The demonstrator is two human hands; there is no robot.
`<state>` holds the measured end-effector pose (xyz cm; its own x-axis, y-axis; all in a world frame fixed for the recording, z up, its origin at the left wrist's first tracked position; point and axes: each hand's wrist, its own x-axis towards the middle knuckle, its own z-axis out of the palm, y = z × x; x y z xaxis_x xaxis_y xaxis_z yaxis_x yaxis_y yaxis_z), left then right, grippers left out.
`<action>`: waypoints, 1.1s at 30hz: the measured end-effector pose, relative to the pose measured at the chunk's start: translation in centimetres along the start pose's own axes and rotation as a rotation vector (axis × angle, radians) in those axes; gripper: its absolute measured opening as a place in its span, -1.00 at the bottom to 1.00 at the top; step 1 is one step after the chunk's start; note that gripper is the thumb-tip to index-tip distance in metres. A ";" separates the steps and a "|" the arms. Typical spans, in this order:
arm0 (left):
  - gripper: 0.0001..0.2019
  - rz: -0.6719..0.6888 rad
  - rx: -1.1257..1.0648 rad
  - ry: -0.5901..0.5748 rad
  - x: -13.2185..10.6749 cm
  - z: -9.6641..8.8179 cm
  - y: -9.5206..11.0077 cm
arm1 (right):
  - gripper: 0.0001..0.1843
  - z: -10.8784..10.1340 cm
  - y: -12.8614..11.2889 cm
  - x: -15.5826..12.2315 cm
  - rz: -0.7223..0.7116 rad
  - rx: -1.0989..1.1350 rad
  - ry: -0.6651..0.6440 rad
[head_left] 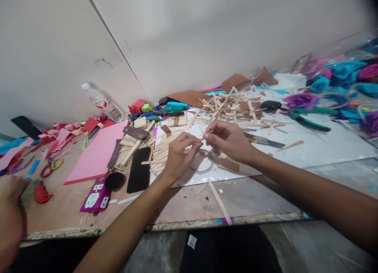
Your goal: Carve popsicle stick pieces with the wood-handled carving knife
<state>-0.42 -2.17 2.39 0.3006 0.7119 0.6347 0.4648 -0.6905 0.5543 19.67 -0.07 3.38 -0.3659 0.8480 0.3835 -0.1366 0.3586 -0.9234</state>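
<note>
My left hand (181, 155) and my right hand (226, 141) meet over the front of a white board (313, 147). Each is closed in a pinch, thumb against fingers, with the fingertips almost touching. Whatever small, thin piece they may hold is too tiny to make out. Beneath them on the board lies a thin round ring (206, 170), perhaps a coil or a roll of tape. Wooden craft sticks (161, 147) are spread beside my left hand. Past my right wrist rests a utility knife (267, 141), near green-handled pliers (310, 119).
A black phone (138, 170), pink sheets (99, 155), a plastic bottle (103, 102) and scissors (51, 166) lie to the left. Joined sticks (224, 106) pile at the back; coloured paper flowers (336, 76) fill the right. Another person's hand (12, 190) is at the far left. A stick (220, 204) crosses the table edge.
</note>
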 end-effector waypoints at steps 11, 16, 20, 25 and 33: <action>-0.89 0.003 0.091 0.062 0.0 -0.5 0.2 | -0.84 -2.5 -0.2 1.3 -0.113 -0.305 0.131; -0.89 0.017 0.130 0.065 0.0 -0.8 0.4 | -0.86 -3.7 1.0 1.4 -0.107 -0.896 -0.175; -0.90 0.052 0.143 0.108 0.1 -0.7 1.0 | -0.88 -3.5 1.4 0.7 -0.080 -1.019 -0.354; -0.89 0.069 0.139 0.231 0.1 -0.3 1.3 | -0.90 -3.2 1.1 0.4 -0.056 -1.094 -0.476; -0.92 0.029 0.115 0.253 -0.4 0.3 0.6 | -0.87 -2.8 1.9 0.1 -0.053 -1.144 -0.480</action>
<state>0.01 -2.83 2.37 0.1044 0.6269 0.7721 0.5550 -0.6809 0.4778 21.99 1.80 1.71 -0.7170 0.6799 0.1535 0.6312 0.7268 -0.2708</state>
